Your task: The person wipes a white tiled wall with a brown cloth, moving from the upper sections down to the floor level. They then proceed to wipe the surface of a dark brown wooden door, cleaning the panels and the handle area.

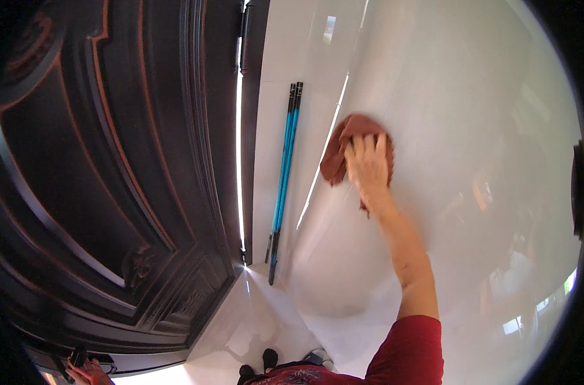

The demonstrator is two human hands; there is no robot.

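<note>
The right hand [367,163] lies flat on a rust-red cloth [341,149], fingers spread, pressing it against the glossy white wall [472,128]; the grip is a flat press, not closed round anything. The cloth sits on the wall just right of a tile seam. The wipe likely goes best with even palm pressure, overlapping strokes, and the cloth kept bunched under the fingers so no edge trails. The left hand [86,372] shows only partly at the lower left edge; its grip cannot be told. Count: one cloth, two blue poles [285,167] leaning in the corner, one dark carved door [112,173] on the left.
</note>
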